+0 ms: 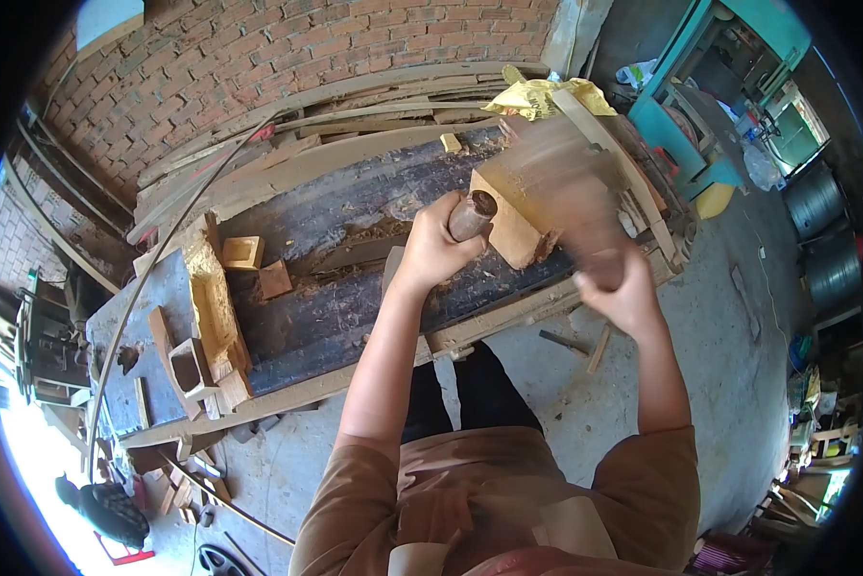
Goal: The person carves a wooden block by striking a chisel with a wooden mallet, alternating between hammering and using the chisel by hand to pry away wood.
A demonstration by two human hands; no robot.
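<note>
My left hand (433, 245) is wrapped round a thick, dark wooden chisel handle (474, 213) with a worn round end facing up. The blade below is hidden by the fist and the handle. Just right of it, a chunky light-brown wood block (513, 230) lies on the dark workbench (307, 216), rough at its near right corner. My right hand (625, 296) is closed on the grip of a wooden mallet (571, 178), whose head is smeared by motion over the block's right side.
Hollowed wood pieces (215, 307) and a small square box (242, 252) lie on the left of the bench. Long boards (355, 120) are stacked along the brick wall. A yellow sack (551, 99) sits at the back right, beside a leaning plank (619, 168).
</note>
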